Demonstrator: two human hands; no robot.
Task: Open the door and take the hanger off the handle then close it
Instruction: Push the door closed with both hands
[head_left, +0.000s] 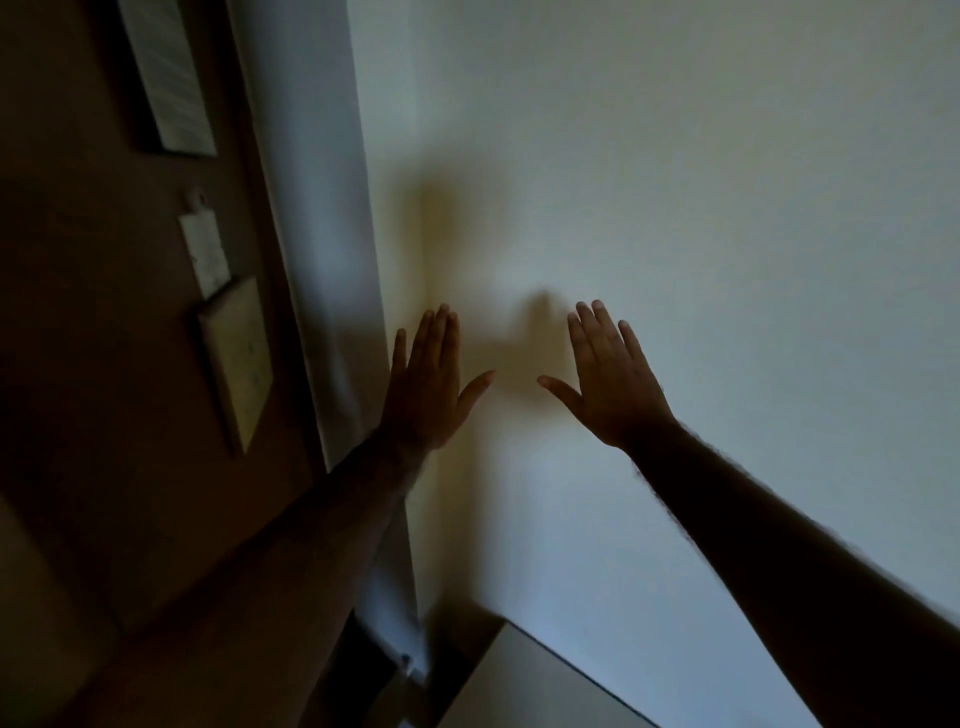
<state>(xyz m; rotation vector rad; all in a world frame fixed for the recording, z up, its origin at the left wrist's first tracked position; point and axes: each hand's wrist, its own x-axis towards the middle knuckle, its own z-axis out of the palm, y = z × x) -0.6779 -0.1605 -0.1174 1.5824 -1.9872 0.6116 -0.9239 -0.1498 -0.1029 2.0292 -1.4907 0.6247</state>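
Note:
Both my hands are raised in front of a pale wall, palms away from me, fingers spread. My left hand (428, 382) is beside the white door frame (322, 260). My right hand (613, 379) is a little to its right, and neither holds anything. The brown door (104, 364) fills the left side in dim light. A white card-like tag (236, 358) lies against the door below a small white plate and knob (202, 249). I cannot make out a handle or tell whether the tag is the hanger.
A framed notice (166, 78) is fixed high on the door. The pale wall (675, 182) takes up the right half. A light flat surface with a dark edge (545, 680) shows at the bottom centre. The scene is dark.

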